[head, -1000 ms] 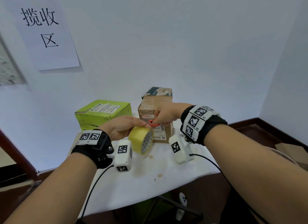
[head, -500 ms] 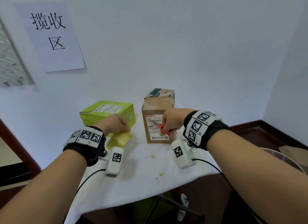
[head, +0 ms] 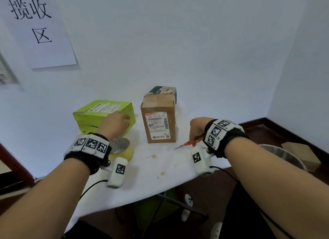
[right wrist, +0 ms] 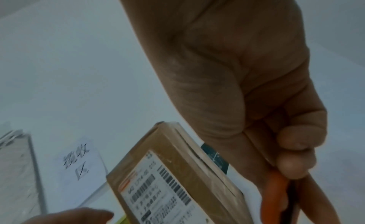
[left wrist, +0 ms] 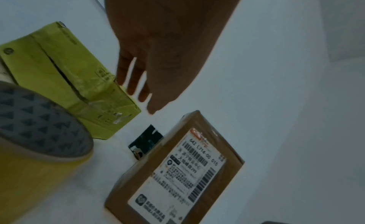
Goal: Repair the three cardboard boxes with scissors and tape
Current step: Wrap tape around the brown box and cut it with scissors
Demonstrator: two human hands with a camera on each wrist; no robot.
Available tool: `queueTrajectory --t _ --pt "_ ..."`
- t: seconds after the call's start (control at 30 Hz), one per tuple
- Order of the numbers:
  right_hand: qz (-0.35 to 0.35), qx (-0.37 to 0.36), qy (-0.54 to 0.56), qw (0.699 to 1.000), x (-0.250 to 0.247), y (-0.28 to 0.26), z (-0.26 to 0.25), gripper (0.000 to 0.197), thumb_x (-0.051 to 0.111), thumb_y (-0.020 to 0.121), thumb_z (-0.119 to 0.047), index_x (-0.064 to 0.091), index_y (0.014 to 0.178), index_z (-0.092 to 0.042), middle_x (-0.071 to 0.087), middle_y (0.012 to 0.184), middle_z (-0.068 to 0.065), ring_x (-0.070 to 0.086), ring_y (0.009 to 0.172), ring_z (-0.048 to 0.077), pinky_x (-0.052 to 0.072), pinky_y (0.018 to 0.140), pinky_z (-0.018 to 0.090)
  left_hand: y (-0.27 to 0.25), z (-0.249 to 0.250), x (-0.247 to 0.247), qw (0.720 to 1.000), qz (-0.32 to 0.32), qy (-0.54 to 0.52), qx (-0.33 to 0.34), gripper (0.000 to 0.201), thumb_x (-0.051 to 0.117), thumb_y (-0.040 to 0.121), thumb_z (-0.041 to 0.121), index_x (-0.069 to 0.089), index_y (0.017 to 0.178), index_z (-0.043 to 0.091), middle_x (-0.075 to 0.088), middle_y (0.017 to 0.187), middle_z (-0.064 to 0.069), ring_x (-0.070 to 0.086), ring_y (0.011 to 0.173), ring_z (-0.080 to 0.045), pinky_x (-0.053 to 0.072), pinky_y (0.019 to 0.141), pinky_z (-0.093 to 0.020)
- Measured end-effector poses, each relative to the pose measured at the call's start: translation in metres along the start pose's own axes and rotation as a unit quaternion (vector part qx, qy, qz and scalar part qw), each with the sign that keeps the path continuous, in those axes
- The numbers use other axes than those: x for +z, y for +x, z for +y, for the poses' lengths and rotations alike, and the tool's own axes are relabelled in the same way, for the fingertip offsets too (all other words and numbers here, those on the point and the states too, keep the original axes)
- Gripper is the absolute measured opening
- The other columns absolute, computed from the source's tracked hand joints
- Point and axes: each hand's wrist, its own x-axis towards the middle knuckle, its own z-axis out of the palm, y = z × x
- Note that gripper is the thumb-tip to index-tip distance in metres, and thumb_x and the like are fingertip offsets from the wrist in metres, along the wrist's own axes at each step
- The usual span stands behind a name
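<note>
Cardboard boxes stand toward the back of our bench (head: 142,181): the green box (head: 99,114) lies at the left, the brown box (head: 160,121) stands upright at the middle with its shipping label facing us, and a dark printed box (head: 162,91) sits just behind it, mostly hidden. Our left hand (head: 115,124) reaches over the green box with fingers (left wrist: 134,80) spread and released, holding nothing, while the tape roll (head: 122,149) rests flat on the bench just beside that wrist. Our right hand (head: 196,130) is clenched round the orange handles of the scissors (head: 187,144), whose blades point left and low over the bench, near the brown box but apart from it. We judge the step in hand to be taking up the green box, whose near face shows a long dark split along its seam in the left wrist view. To do it well we should turn that split face up toward us, press the two edges flush before any tape goes on, and keep one palm on the box so that it cannot slide on the white cover. The scissors are best kept pointed away from the reaching hand, or laid down, until a strip is drawn off the roll and ready to cut
</note>
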Motion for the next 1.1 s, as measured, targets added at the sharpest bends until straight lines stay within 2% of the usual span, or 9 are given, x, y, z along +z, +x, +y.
queueTrajectory --t 0.13,0.23,0.3,0.37,0.5,0.63,0.73,0.93,1.1 --pt "0.029 0.030 0.068 0.997 -0.006 -0.006 0.008 0.030 0.058 0.094 -0.023 0.056 0.066 -0.013 0.046 0.029 -0.009 0.043 0.028 0.004 0.034 0.051 0.018 0.004 0.012 -0.002 0.972 0.125 -0.169 0.101 0.045 0.053 0.092 0.002 0.053 0.134 0.017 0.049 0.131 -0.004 0.054 0.111 -0.019 0.042 0.095 -0.031" --pt "0.096 0.014 0.180 0.979 -0.005 0.005 0.016 0.032 0.055 0.094 -0.013 0.051 0.062 -0.013 0.048 0.029 -0.011 0.052 0.041 0.004 0.040 0.046 0.015 0.000 0.022 -0.002 0.952 0.109 -0.235 0.159 0.058 0.051 0.090 -0.005 0.045 0.139 0.026 0.045 0.133 0.011 0.050 0.112 -0.004 0.039 0.097 -0.024" --pt "0.126 -0.009 0.263 0.956 0.000 0.011 0.014 0.028 0.056 0.091 -0.002 0.051 0.065 -0.010 0.057 0.038 -0.007 0.057 0.048 0.006 0.045 0.042 0.015 0.001 0.024 0.001 0.949 0.100 -0.246 0.171 0.062 0.049 0.089 -0.007 0.045 0.139 0.028 0.048 0.137 0.012 0.048 0.119 -0.005 0.038 0.101 -0.025" --pt "0.120 -0.008 0.262 0.958 0.010 0.018 0.006 0.028 0.057 0.091 -0.005 0.047 0.065 -0.009 0.058 0.047 -0.003 0.055 0.043 0.008 0.043 0.040 0.016 0.002 0.024 0.003 0.951 0.100 -0.241 0.165 0.060 0.049 0.088 -0.009 0.049 0.137 0.027 0.051 0.137 0.010 0.049 0.119 -0.009 0.039 0.103 -0.026" --pt "0.128 -0.045 0.295 0.946 0.017 0.026 -0.002 0.004 0.060 0.088 -0.006 0.061 0.084 -0.006 0.064 0.081 0.010 0.063 0.069 0.021 0.056 0.071 0.030 0.001 0.020 0.008 0.953 0.111 -0.237 0.155 0.052 0.053 0.089 -0.007 0.057 0.130 0.024 0.058 0.127 0.010 0.051 0.110 -0.008 0.038 0.094 -0.015" --pt "0.141 -0.074 0.342 0.926 0.017 0.024 -0.003 0.025 0.055 0.091 -0.002 0.059 0.116 0.004 0.066 0.098 0.015 0.064 0.071 0.023 0.058 0.079 0.035 0.003 0.018 0.011 0.942 0.122 -0.261 0.169 0.049 0.057 0.087 -0.007 0.059 0.127 0.022 0.057 0.120 0.016 0.050 0.106 0.002 0.034 0.087 0.001" --pt "0.157 -0.055 0.212 0.963 0.017 0.018 -0.008 0.016 0.054 0.094 -0.009 0.058 0.107 -0.002 0.062 0.117 0.019 0.056 0.082 0.026 0.048 0.076 0.029 0.005 0.017 0.013 0.939 0.129 -0.266 0.175 0.046 0.059 0.087 -0.005 0.060 0.125 0.021 0.057 0.119 0.016 0.049 0.103 0.007 0.036 0.087 0.001" --pt "0.200 -0.061 0.168 0.963 0.015 0.025 -0.009 0.019 0.050 0.093 -0.007 0.066 0.100 0.000 0.067 0.100 0.015 0.069 0.086 0.030 0.055 0.073 0.033 0.009 0.015 0.014 0.930 0.129 -0.292 0.182 0.043 0.059 0.088 -0.005 0.062 0.121 0.022 0.061 0.119 0.013 0.055 0.109 -0.001 0.044 0.095 -0.014" --pt "0.198 -0.064 0.150 0.966 0.022 0.029 -0.013 0.014 0.049 0.090 -0.005 0.061 0.096 -0.002 0.062 0.098 0.013 0.065 0.091 0.031 0.054 0.081 0.034 0.010 0.016 0.016 0.922 0.130 -0.320 0.175 0.040 0.059 0.088 -0.005 0.064 0.117 0.022 0.063 0.117 0.012 0.057 0.109 -0.004 0.047 0.096 -0.022"
